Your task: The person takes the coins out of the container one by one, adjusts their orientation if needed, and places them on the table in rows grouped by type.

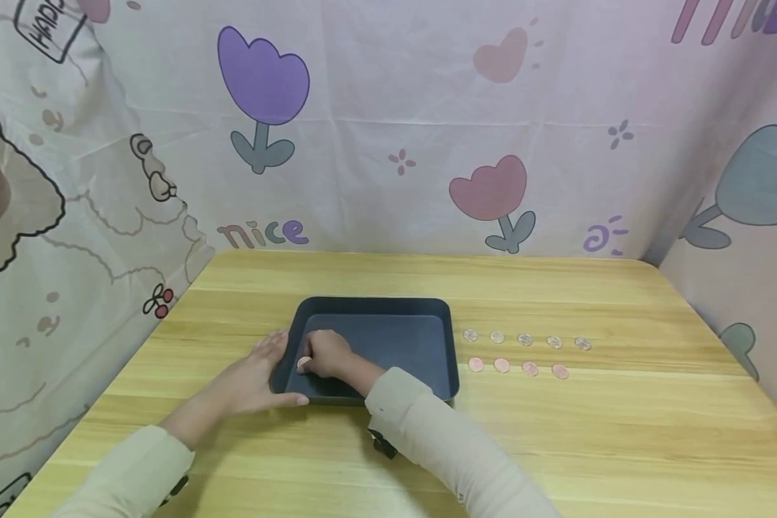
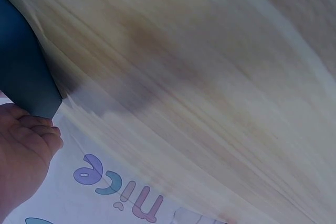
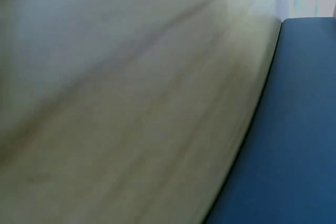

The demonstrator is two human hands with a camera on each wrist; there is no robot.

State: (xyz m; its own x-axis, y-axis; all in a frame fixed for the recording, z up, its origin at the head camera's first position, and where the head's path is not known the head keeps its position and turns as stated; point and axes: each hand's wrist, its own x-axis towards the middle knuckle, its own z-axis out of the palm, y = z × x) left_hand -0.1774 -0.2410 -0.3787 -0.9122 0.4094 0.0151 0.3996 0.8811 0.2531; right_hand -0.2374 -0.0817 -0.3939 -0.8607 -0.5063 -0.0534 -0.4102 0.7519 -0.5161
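A dark rectangular baking tray (image 1: 404, 345) sits on the wooden table. My left hand (image 1: 252, 378) is at its left side, fingers along the rim and thumb extended by the front edge. In the left wrist view the fingertips of that left hand (image 2: 29, 153) meet the tray's corner (image 2: 26, 66). Inside the tray, near its left wall, my right hand (image 1: 329, 352) has curled fingers and pinches a small pinkish coin (image 1: 303, 365) low over the bottom. The right wrist view shows the tray (image 3: 294, 129) but not the hand.
Right of the tray lie two rows on the table (image 1: 621, 432): several silver coins (image 1: 525, 339) behind, several copper-pink coins (image 1: 530, 368) in front. A printed cloth (image 1: 375, 86) with flowers hangs behind the table and along both sides.
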